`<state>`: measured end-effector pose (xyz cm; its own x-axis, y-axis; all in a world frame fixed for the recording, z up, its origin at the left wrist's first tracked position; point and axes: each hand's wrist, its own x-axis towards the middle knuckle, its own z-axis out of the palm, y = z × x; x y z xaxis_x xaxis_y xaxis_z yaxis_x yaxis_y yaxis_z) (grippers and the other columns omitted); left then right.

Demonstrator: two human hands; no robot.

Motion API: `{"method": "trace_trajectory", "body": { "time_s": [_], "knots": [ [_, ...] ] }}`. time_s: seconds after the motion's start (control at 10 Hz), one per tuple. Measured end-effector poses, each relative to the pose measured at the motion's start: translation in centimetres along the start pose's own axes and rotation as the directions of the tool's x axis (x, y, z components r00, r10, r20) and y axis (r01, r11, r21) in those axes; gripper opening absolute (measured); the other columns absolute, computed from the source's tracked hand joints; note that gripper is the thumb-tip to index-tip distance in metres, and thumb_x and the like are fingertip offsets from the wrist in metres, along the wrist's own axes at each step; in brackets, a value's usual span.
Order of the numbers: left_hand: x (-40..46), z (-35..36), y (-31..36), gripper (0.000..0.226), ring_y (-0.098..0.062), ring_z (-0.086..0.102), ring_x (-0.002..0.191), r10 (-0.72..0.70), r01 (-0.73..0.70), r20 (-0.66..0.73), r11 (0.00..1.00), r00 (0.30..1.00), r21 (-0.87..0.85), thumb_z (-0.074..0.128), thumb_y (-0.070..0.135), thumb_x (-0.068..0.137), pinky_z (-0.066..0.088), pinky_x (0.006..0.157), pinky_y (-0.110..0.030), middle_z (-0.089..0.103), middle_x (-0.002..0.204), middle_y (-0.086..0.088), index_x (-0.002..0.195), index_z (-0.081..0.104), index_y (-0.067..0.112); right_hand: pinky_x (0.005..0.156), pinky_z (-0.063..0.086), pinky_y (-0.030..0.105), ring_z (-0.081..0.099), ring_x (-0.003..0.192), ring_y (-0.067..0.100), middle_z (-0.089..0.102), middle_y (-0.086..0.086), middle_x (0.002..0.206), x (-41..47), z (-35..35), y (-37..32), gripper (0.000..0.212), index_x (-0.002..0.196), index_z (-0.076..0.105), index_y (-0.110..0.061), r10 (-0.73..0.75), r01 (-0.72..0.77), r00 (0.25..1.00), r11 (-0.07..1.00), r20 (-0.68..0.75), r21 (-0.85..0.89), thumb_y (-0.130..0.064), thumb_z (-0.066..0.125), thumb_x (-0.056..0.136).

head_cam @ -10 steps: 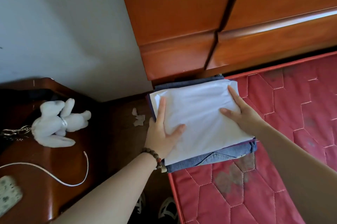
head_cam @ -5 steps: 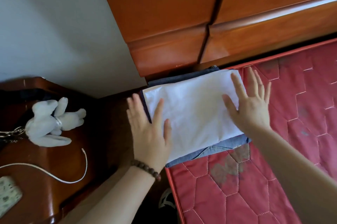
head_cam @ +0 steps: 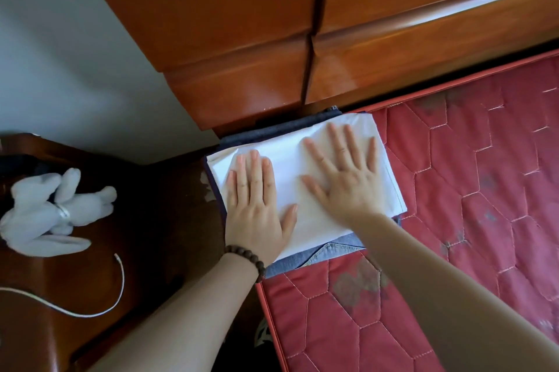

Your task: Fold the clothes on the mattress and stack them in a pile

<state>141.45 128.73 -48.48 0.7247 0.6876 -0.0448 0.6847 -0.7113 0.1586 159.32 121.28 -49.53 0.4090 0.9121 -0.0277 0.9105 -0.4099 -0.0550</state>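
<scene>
A folded white garment (head_cam: 289,165) lies on top of a pile at the head corner of the red quilted mattress (head_cam: 453,220). Under it show folded blue jeans (head_cam: 329,252) and a dark garment edge (head_cam: 272,132). My left hand (head_cam: 257,199), with a bead bracelet at the wrist, lies flat on the white garment's left half, fingers straight. My right hand (head_cam: 348,178) presses flat on its right half, fingers spread.
A wooden headboard (head_cam: 332,53) rises right behind the pile. To the left stands a dark wooden nightstand (head_cam: 136,250) with a white plush rabbit (head_cam: 54,214) and a white cable (head_cam: 90,311). A narrow gap separates the nightstand from the mattress.
Both hands have moved from the sides of the pile inward onto the top of the white garment and now lie flat on it. The view has shifted slightly.
</scene>
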Motion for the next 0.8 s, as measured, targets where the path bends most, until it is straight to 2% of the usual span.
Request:
{"method": "trace_trajectory", "body": {
  "time_s": [0.1, 0.2, 0.3, 0.4, 0.5, 0.6, 0.7, 0.8],
  "knots": [
    [0.0, 0.0, -0.2, 0.092, -0.043, -0.001, 0.146, -0.033, 0.033, 0.023, 0.999, 0.999, -0.009, 0.042, 0.057, 0.087, 0.012, 0.118, -0.055, 0.001, 0.156, -0.031, 0.15, 0.014, -0.003, 0.119, 0.0, 0.05, -0.004, 0.149, 0.021, 0.004, 0.004, 0.163, 0.4, 0.2, 1.8, 0.067, 0.151, 0.004, -0.046, 0.091, -0.093, 0.995, 0.993, 0.038, 0.074, -0.072, 0.018, 0.091],
    [0.3, 0.2, -0.1, 0.097, -0.043, -0.002, 0.146, -0.043, 0.043, 0.051, 0.999, 0.998, 0.005, 0.041, 0.062, 0.084, 0.01, 0.118, -0.054, -0.001, 0.155, -0.032, 0.15, 0.013, -0.003, 0.12, -0.001, 0.045, -0.004, 0.149, 0.018, 0.004, 0.003, 0.163, 0.5, 0.6, 2.0, 0.066, 0.151, 0.004, -0.046, 0.064, -0.071, 0.997, 0.98, 0.041, 0.188, -0.071, 0.021, 0.092],
    [0.5, 0.5, 0.0, 0.099, -0.041, -0.005, 0.146, -0.05, 0.049, 0.076, 0.999, 0.996, 0.012, 0.038, 0.066, 0.083, 0.009, 0.118, -0.053, -0.004, 0.156, -0.03, 0.151, 0.012, -0.002, 0.12, 0.002, 0.046, -0.002, 0.149, 0.017, 0.007, 0.003, 0.162, 0.6, 0.9, 2.3, 0.065, 0.151, 0.005, -0.043, 0.07, -0.073, 0.997, 0.963, 0.021, 0.258, -0.068, 0.021, 0.093],
    [0.6, 0.5, 0.0, 0.099, -0.04, -0.004, 0.146, -0.046, 0.045, 0.068, 0.999, 0.997, 0.01, 0.038, 0.066, 0.083, 0.009, 0.119, -0.053, -0.003, 0.156, -0.029, 0.151, 0.012, -0.001, 0.12, -0.001, 0.046, 0.001, 0.149, 0.019, 0.01, 0.003, 0.162, 0.4, 0.9, 2.0, 0.067, 0.153, 0.01, -0.036, 0.111, -0.108, 0.994, 0.969, 0.001, 0.224, -0.066, 0.021, 0.094],
    [0.7, 0.1, 0.0, 0.099, -0.039, -0.003, 0.147, -0.045, 0.045, 0.077, 0.999, 0.996, 0.001, 0.039, 0.066, 0.083, 0.007, 0.119, -0.051, -0.002, 0.156, -0.028, 0.151, 0.011, 0.0, 0.12, -0.005, 0.045, -0.004, 0.149, 0.018, 0.004, 0.001, 0.162, 0.4, 0.5, 1.6, 0.069, 0.153, 0.002, -0.034, 0.128, -0.134, 0.99, 0.982, 0.054, 0.134, -0.066, 0.018, 0.094],
    [0.6, -1.2, 0.2, 0.1, -0.037, -0.004, 0.147, -0.05, 0.054, 0.112, 0.998, 0.992, -0.025, 0.042, 0.064, 0.084, 0.003, 0.12, -0.047, -0.003, 0.157, -0.026, 0.151, 0.006, -0.001, 0.12, -0.007, 0.044, -0.011, 0.148, 0.014, -0.004, -0.004, 0.162, -0.5, -0.9, 1.3, 0.069, 0.154, -0.004, -0.03, 0.171, -0.187, 0.977, 0.974, 0.129, 0.128, -0.062, 0.016, 0.096],
    [0.2, -4.0, 0.2, 0.099, -0.029, -0.004, 0.148, -0.058, 0.07, 0.162, 0.995, 0.985, -0.07, 0.041, 0.061, 0.089, 0.0, 0.121, -0.042, -0.006, 0.16, -0.018, 0.15, -0.01, 0.001, 0.12, -0.008, 0.042, -0.013, 0.147, 0.011, -0.005, -0.006, 0.162, -3.4, -3.8, 1.0, 0.065, 0.154, -0.002, -0.024, 0.237, -0.264, 0.956, 0.951, 0.172, 0.159, -0.054, 0.013, 0.098],
    [-0.9, -7.7, 0.2, 0.091, -0.023, -0.003, 0.149, -0.021, 0.034, 0.172, 0.997, 0.985, -0.074, 0.034, 0.059, 0.093, -0.001, 0.121, -0.041, 0.0, 0.161, -0.011, 0.15, -0.012, 0.006, 0.12, -0.01, 0.04, -0.017, 0.146, 0.008, -0.011, -0.008, 0.161, -7.1, -8.0, -0.2, 0.066, 0.154, -0.006, -0.024, 0.247, -0.286, 0.951, 0.932, 0.187, 0.222, -0.056, 0.006, 0.097]
  ]
}}
